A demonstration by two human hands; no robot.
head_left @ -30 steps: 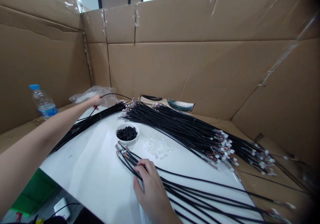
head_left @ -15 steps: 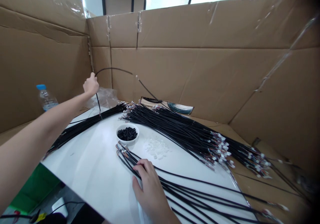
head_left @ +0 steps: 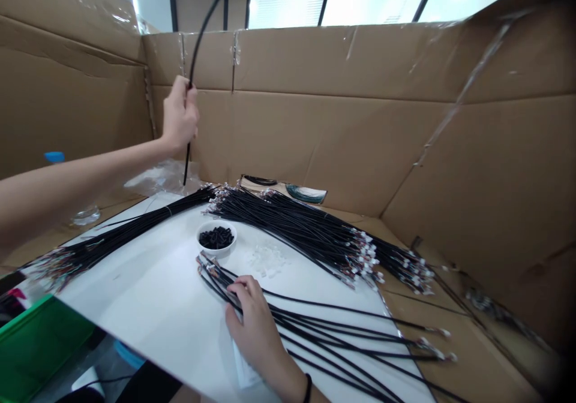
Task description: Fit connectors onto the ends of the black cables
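2 bare hands: left hand (head_left: 180, 115) clenched round raised thin black cable (head_left: 197, 43); right hand (head_left: 254, 319) curled on loose black cables (head_left: 333, 331), pinch unclear. Risk: dangling cable end could snag black cable bundles (head_left: 292, 226) on white bench (head_left: 148, 289).

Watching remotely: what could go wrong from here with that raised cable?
The black cable raised in the left hand hangs just above the cable bundles, so its lower end might snag their connectors. If it swings, it could also tip the white bowl of black parts or scatter the loose clear pieces.
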